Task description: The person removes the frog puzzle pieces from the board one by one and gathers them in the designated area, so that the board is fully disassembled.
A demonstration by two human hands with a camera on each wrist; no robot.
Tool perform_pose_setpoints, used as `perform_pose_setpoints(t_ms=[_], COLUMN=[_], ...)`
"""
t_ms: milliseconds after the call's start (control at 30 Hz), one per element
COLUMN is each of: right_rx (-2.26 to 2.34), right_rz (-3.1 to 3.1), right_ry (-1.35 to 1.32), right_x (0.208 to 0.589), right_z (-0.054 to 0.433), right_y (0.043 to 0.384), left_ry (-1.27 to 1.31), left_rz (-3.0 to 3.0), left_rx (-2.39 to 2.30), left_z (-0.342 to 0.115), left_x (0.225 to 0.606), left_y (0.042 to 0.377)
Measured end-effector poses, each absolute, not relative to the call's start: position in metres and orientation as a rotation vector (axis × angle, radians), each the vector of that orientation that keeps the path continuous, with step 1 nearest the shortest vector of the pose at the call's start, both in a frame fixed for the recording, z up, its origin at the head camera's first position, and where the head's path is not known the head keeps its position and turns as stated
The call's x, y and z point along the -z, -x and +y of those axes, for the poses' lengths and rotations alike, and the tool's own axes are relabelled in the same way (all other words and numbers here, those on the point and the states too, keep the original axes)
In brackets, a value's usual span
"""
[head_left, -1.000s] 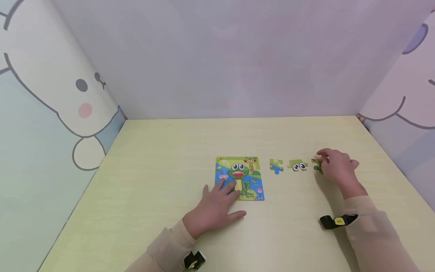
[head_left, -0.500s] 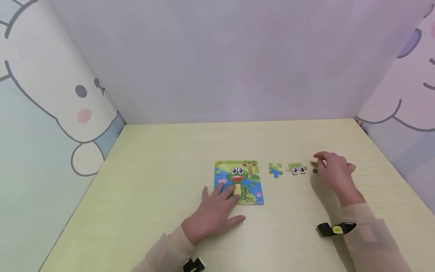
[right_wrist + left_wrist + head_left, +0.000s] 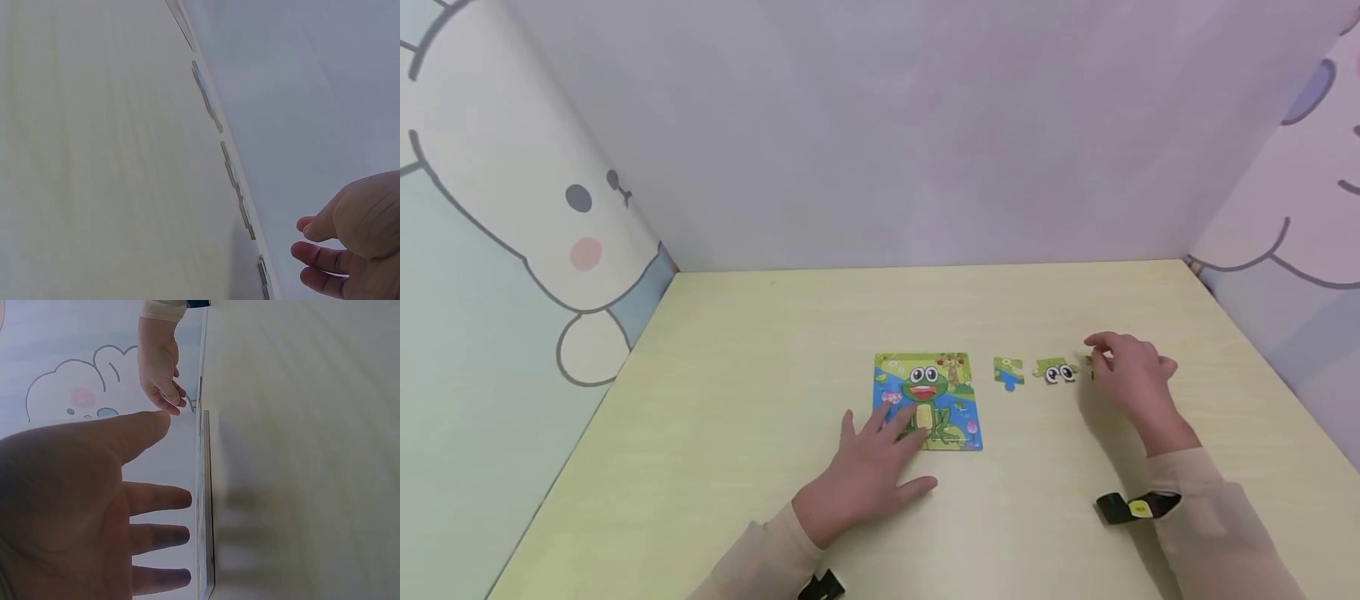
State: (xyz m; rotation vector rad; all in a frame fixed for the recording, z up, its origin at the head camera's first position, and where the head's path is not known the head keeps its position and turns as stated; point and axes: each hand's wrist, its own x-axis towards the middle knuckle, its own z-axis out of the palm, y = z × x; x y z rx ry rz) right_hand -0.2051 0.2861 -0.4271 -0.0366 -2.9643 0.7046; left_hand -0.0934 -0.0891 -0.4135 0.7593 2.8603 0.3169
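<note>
A square frog puzzle [image 3: 925, 385] lies flat on the table. My left hand [image 3: 861, 483] is spread over its lower left part, fingertips right at the surface in the left wrist view, thumb out to the side. To the puzzle's right lie three loose jigsaw pieces in a row: a green-and-blue one [image 3: 1008, 371], one with cartoon eyes [image 3: 1057, 372], and a third [image 3: 1089, 367] mostly hidden by my right hand [image 3: 1131, 375]. That hand hovers over the third piece, fingers loosely bent. The right wrist view shows a gap between its fingertips and the piece [image 3: 265, 278], nothing held.
The pale wooden table [image 3: 760, 350] extends widely to the left of the puzzle. A plain pale wall [image 3: 925, 142] stands behind it, and side walls with cartoon animals flank it. Black straps [image 3: 1138, 507] sit at both wrists.
My right hand has shifted slightly left and now covers more of the third piece. The left hand stays over the puzzle with little movement. The head view has tilted a little.
</note>
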Motion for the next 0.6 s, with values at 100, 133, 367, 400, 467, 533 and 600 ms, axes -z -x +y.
perform_pose_setpoints(t_ms=[100, 133, 367, 400, 467, 533, 600], right_rx=[-0.71, -0.709, -0.698, -0.697, -0.692, -0.696, -0.705], right_rz=[-2.972, -2.972, -2.966, -2.966, -2.962, -2.95, -2.945], right_ry=[0.024, 0.021, -0.029, -0.041, -0.076, -0.127, -0.193], right_x=[0.426, 0.425, 0.418, 0.417, 0.413, 0.409, 0.405], right_z=[0.285, 0.284, 0.275, 0.272, 0.265, 0.254, 0.24], right_y=[0.205, 0.205, 0.205, 0.205, 0.204, 0.202, 0.2], left_ry=[-0.722, -0.71, -0.649, -0.649, -0.656, -0.665, -0.668], left_rz=[2.859, 2.861, 2.849, 2.845, 2.842, 2.843, 2.84], left_rx=[-0.317, -0.312, -0.276, -0.271, -0.256, -0.251, -0.249], left_z=[-0.094, -0.096, -0.102, -0.101, -0.101, -0.1, -0.1], left_x=[0.41, 0.409, 0.405, 0.405, 0.406, 0.406, 0.407], left_y=[0.088, 0.086, 0.072, 0.071, 0.07, 0.069, 0.068])
